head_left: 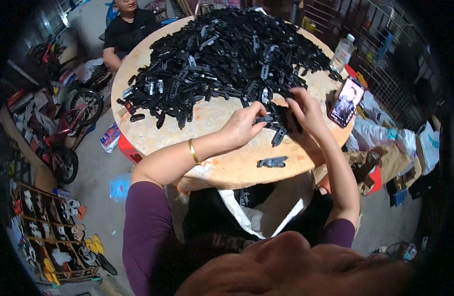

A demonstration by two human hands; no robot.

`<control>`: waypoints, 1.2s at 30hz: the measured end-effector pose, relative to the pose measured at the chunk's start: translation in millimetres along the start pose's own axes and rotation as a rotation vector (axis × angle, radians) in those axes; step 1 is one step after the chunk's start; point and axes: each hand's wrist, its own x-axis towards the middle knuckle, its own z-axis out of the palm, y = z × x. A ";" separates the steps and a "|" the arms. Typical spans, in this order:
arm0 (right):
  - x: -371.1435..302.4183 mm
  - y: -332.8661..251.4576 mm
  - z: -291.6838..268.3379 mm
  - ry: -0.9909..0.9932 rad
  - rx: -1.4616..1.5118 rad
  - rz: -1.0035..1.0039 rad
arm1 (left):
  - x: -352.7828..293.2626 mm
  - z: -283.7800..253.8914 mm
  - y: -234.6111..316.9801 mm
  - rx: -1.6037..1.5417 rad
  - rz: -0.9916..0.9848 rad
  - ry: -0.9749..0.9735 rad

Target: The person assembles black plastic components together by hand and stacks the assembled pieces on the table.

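A big heap of small black plastic parts [212, 54] covers the far half of a round table [158, 143]. My left hand [242, 127] pinches a black plastic part [264, 119] between thumb and fingers at the heap's near edge. To its right, my right hand [306, 112] has thumb and fingers curled together beside the heap; what they hold, if anything, is lost against the dark parts. Just below the hands lies a loose black clip-like part [279, 136]. Closer to the table's front edge rests another dark clip-like part [272, 162].
A phone [346, 102] with a lit screen leans at the table's right edge, near a clear bottle [342, 53]. An open white sack [266, 217] hangs below the front edge. Across the table sits another person [129, 30]. Bicycles [84, 108] and a shoe rack [44, 227] stand left.
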 end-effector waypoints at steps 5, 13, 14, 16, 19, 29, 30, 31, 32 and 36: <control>-36.3 -39.1 7.1 -0.147 0.395 0.105 | 1.3 2.8 -2.4 -0.620 -0.272 -0.089; -58.7 -52.7 5.4 -0.024 0.364 0.102 | 2.1 4.7 -11.3 -0.223 0.042 0.161; -61.9 -46.7 11.9 -0.010 0.302 0.001 | 1.1 2.6 -3.1 -0.285 0.007 0.168; -66.8 -43.7 17.2 -0.015 0.206 -0.086 | 0.5 1.3 4.2 -0.190 -0.013 0.175; -69.9 -49.4 22.5 -0.040 0.219 -0.048 | -1.7 -5.8 5.2 -0.052 -0.055 0.165; -71.9 -54.0 21.2 -0.035 0.125 -0.153 | 0.2 2.9 10.8 -0.861 -0.271 0.041; -72.1 -50.5 21.9 -0.021 0.120 -0.119 | 1.8 3.4 10.7 -0.908 -0.324 -0.012; -72.5 -46.9 22.5 -0.008 0.114 -0.085 | 2.9 1.9 9.7 -0.953 -0.379 -0.067; -69.8 -47.5 22.2 0.007 0.092 -0.082 | 2.8 1.1 7.6 -0.967 -0.440 -0.130; -65.7 -48.7 17.7 0.039 -0.056 -0.122 | -1.8 3.5 10.7 -1.129 -0.515 -0.195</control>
